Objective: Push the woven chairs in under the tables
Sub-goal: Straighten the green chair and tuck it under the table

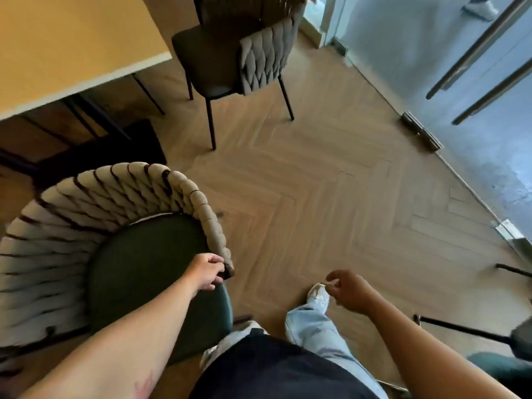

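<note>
A woven chair with a beige braided backrest and a dark green round seat stands at the lower left, turned away from the table. My left hand grips the end of its woven backrest. My right hand hangs free over the floor, fingers loosely curled, holding nothing. A second woven chair, grey with thin black legs, stands at the top centre beside the light wooden table's corner, out from under it.
A herringbone wood floor fills the middle. A glass door with metal bar handles runs along the right. Black chair legs and another green seat poke in at the lower right. Someone's shoe shows beyond the glass at top right.
</note>
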`<state>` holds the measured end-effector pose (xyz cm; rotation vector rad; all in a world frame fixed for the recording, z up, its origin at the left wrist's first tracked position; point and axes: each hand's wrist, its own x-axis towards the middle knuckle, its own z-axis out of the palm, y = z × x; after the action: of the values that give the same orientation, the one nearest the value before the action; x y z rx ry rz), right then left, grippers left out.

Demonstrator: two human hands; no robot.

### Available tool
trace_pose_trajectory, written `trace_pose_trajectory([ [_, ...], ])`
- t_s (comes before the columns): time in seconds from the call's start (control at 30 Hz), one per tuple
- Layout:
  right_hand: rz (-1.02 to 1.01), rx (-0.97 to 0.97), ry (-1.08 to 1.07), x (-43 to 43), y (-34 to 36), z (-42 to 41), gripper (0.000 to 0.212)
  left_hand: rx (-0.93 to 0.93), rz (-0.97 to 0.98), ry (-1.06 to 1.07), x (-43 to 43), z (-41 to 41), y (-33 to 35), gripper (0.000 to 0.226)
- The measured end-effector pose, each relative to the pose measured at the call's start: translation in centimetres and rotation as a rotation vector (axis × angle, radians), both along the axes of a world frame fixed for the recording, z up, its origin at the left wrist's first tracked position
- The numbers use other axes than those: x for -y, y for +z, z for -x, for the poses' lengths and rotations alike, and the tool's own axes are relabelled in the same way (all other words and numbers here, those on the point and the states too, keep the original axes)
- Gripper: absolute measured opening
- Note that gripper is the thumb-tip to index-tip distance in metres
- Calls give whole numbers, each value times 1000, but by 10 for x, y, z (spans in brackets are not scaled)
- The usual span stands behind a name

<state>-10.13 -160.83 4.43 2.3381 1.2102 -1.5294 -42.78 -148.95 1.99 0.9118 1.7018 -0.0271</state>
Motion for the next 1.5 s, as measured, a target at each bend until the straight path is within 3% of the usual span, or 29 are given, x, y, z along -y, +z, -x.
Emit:
trace_pose_trajectory([
  [0.23, -81, -54, 307, -150, 8, -46, 17, 86, -22, 311, -30, -69, 21, 16],
  [0.37, -122, -110, 545, -236, 11, -11, 27, 103, -57, 555, -51, -64, 30, 16],
  [0.57, -107, -111, 793, -354, 13, 54, 14, 106, -27, 805, -83, -41, 19, 12],
  [0.77, -94, -106, 1012, -455, 24, 124, 38, 121, -24, 1076, -104, -40, 13, 14],
  [1.0, -45, -152, 1401, -515, 2, 254, 51, 430, 39, 1855, -160, -89, 2, 18],
  [1.07, -64, -179, 1435, -525, -7, 288, 61, 558, 14, 2126, -184, -98, -11, 26],
  [1.17, -41, -272, 1371, -535, -24, 334, 57, 713, -143, 2500, -224, -96, -28, 33],
  [1.27, 25, -287, 1304, -534, -46, 369, 78, 767, -320, 2737, -255, -84, -44, 32],
  [1.4, 57, -309, 1276, -517, -75, 381, 51, 786, -430, 2950, -268, -65, -62, 53],
  [1.5, -21, -336, 1201, -509, -86, 384, 38, 761, -432, 3037, -270, -57, -65, 55],
])
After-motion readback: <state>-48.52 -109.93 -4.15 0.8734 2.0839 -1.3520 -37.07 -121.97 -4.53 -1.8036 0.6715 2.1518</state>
